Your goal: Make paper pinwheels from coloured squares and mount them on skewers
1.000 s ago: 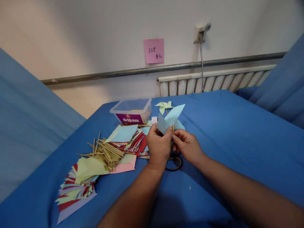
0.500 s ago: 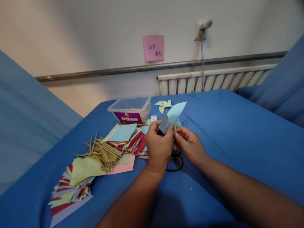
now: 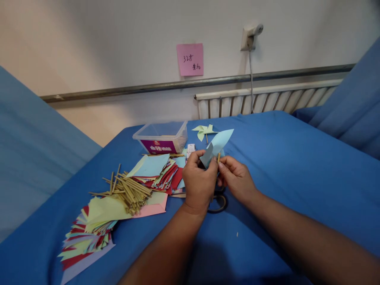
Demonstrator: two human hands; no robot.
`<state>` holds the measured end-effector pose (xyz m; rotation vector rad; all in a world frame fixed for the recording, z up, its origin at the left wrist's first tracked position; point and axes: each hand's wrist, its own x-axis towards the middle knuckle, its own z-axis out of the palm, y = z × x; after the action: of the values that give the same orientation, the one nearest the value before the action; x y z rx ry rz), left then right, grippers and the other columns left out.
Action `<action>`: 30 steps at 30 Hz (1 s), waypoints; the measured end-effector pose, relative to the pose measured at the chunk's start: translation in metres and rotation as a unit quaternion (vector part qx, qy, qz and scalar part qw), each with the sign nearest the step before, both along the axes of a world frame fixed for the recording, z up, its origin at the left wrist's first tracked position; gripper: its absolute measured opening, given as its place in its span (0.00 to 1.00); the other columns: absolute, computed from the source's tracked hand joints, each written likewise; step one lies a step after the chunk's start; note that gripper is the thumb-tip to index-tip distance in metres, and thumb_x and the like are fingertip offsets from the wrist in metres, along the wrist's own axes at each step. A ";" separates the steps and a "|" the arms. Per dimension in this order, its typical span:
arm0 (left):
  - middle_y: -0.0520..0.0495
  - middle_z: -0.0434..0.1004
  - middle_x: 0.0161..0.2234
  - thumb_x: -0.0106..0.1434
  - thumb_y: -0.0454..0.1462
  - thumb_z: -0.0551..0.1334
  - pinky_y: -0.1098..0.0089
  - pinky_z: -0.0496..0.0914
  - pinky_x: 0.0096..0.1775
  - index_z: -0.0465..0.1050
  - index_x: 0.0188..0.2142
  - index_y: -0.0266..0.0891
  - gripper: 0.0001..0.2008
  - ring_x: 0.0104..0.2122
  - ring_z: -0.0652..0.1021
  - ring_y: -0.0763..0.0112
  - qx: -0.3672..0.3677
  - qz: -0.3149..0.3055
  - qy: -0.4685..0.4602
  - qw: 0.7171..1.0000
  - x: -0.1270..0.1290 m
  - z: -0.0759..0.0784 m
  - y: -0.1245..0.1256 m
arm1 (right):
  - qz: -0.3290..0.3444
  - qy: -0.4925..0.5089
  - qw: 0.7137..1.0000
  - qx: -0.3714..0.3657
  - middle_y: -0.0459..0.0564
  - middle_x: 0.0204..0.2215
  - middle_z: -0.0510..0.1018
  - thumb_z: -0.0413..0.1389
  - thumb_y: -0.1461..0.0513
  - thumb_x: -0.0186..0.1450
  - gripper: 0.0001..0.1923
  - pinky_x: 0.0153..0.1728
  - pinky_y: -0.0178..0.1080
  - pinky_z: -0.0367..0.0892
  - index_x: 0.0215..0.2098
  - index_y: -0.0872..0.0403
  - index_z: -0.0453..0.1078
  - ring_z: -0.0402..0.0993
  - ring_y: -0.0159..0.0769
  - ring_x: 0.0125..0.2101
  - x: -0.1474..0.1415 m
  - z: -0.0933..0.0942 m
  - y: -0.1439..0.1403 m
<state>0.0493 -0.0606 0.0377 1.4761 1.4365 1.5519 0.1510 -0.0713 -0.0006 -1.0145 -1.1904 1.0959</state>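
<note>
Hands are meeting above the blue table (image 3: 282, 158): the left hand (image 3: 199, 183) is pinching blue paper (image 3: 216, 143), the right hand (image 3: 236, 179) is pinching a thin stick (image 3: 219, 157) beside it.

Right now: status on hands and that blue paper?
Left hand pinches blue paper. Right hand grips stick against it. Scissors under hands.

Craft supplies spread over a blue-covered table (image 3: 297, 158)

Stacked coloured paper squares (image 3: 86, 233), bamboo sticks (image 3: 127, 190), a clear plastic box (image 3: 162, 138), scissors (image 3: 218, 202) and a yellow pinwheel (image 3: 204, 130) lie on it.
</note>
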 end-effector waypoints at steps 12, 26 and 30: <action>0.55 0.73 0.21 0.52 0.39 0.67 0.74 0.64 0.26 0.75 0.36 0.38 0.11 0.20 0.70 0.75 0.018 0.005 0.038 0.999 0.000 -0.002 0.000 | 0.001 0.010 1.000 0.017 0.39 0.16 0.69 0.53 0.52 0.66 0.13 0.19 0.31 0.59 0.32 0.53 0.67 0.65 0.27 0.17 -0.001 -0.002 -0.001; 0.53 0.75 0.25 0.52 0.38 0.66 0.73 0.66 0.29 0.75 0.34 0.38 0.09 0.24 0.74 0.73 0.042 0.013 0.058 0.997 -0.001 -0.002 0.002 | -0.007 0.025 0.999 0.024 0.40 0.18 0.71 0.54 0.55 0.65 0.10 0.21 0.31 0.61 0.32 0.52 0.67 0.67 0.28 0.20 -0.002 -0.003 0.002; 0.53 0.76 0.25 0.53 0.38 0.66 0.73 0.67 0.30 0.74 0.34 0.38 0.09 0.25 0.74 0.72 0.038 0.012 0.057 0.998 -0.001 -0.003 0.002 | -0.012 0.021 0.999 0.030 0.40 0.19 0.71 0.54 0.56 0.65 0.09 0.22 0.32 0.60 0.31 0.52 0.67 0.66 0.28 0.20 -0.002 -0.002 0.002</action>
<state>0.0481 -0.0581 0.0349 1.6223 1.4782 1.5752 0.1490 -0.0696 -0.0029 -0.9528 -1.1681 1.0525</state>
